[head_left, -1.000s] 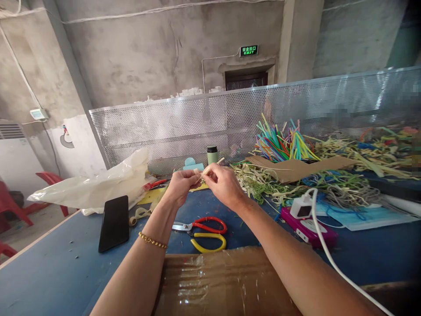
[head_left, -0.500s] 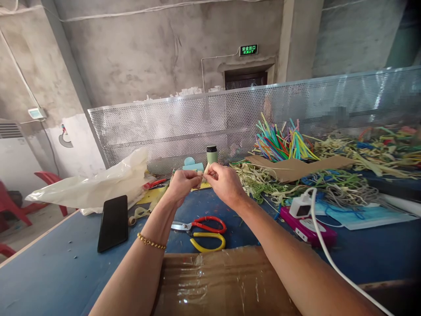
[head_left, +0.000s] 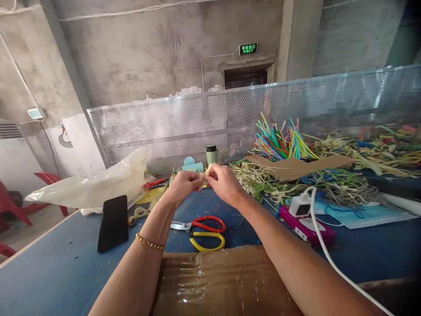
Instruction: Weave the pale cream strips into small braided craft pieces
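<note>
My left hand [head_left: 181, 185] and my right hand [head_left: 226, 184] meet above the middle of the blue table, fingertips almost touching. Between them is a narrow pale cream strip [head_left: 208, 169], pinched by both; part of it sticks up beside my right thumb and index finger. The fingers hide most of it. Scissors [head_left: 187, 226] with one red and one yellow handle lie below the hands, blades pointing left. Just behind the hands stand a green bottle [head_left: 212, 156] with a black cap and a light blue roll-shaped object [head_left: 193, 166].
A black phone [head_left: 112, 224] and a plastic bag [head_left: 95, 188] lie at left. Taped cardboard [head_left: 226, 281] is nearest me. At right are a purple box [head_left: 307, 226] with a white charger [head_left: 300, 206], a blue mask [head_left: 368, 215], dried strips [head_left: 263, 184] and colourful stems [head_left: 284, 142].
Both hands stay nearly in place. The pale strip has shifted slightly between the fingertips, its upper end now leaning more to the right.
</note>
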Demonstrator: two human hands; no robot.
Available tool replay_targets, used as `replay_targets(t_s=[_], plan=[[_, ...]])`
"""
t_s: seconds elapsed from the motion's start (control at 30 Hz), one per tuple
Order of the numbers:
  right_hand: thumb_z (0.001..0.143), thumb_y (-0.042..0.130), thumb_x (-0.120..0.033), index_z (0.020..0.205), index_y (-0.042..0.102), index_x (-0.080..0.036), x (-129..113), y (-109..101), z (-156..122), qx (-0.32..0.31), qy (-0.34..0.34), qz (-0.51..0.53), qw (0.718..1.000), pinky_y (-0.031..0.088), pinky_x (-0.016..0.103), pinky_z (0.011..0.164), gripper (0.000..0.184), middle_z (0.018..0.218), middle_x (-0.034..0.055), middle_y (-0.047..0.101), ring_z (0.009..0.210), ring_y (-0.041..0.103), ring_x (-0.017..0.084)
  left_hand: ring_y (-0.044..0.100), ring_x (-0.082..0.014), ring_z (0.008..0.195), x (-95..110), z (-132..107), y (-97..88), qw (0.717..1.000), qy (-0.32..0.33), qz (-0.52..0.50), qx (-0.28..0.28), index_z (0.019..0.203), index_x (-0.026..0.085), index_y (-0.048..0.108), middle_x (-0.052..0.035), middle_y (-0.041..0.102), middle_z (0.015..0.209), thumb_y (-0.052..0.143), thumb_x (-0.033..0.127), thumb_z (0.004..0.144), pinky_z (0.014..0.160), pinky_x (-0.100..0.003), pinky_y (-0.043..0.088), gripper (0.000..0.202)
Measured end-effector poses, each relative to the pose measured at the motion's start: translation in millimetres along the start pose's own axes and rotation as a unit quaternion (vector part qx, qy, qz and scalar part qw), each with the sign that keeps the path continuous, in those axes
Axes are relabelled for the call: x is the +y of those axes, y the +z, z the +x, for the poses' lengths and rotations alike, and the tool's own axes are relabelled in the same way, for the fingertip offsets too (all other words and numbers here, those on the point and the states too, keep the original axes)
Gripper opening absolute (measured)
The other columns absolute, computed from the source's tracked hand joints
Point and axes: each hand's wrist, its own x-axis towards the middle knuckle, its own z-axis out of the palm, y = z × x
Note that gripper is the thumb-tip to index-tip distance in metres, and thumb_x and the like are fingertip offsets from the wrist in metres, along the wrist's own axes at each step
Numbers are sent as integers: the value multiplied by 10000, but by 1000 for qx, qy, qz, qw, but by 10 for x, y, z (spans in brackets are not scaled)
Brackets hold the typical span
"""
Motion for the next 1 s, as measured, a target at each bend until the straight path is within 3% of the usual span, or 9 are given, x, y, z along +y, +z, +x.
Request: replay_targets(t_s=[0.33, 0.5, 0.67, 1.0], plan=[[781, 628, -86, 671, 544, -173, 11, -6, 10, 4, 27, 31, 999, 405, 241, 575, 164, 619, 12, 626, 585, 575, 133, 498, -112, 558, -11, 2, 5, 999, -13, -48, 2, 583, 149, 639, -23, 563, 576, 759, 236, 684, 554, -255, 390, 178], [782, 628, -121, 675, 543, -173, 52, 29, 21, 20, 44, 86, 995, 424, 242, 542, 146, 621, 18, 629, 559, 580, 134, 542, -111, 597, -35, 13, 39, 997, -10, -81, -1, 699, 134, 674, -40, 635, 649, 838, 232, 607, 585, -247, 412, 212], [784, 630, -166, 682, 552, -175, 95, 48, 32, 27, 60, 119, 991, 469, 249, 523, 128, 634, 32, 646, 556, 606, 146, 594, -128, 595, -59, 20, 78, 995, -20, -96, 8, 796, 124, 671, -53, 671, 653, 827, 265, 639, 608, -260, 451, 262], [760, 614, -149, 708, 557, -176, 89, 45, 22, 40, 74, 131, 988, 524, 254, 515, 82, 667, 35, 659, 579, 637, 157, 586, -120, 569, -48, 36, 91, 993, -21, -109, 40, 693, 115, 661, -42, 659, 630, 819, 224, 630, 596, -267, 463, 202]])
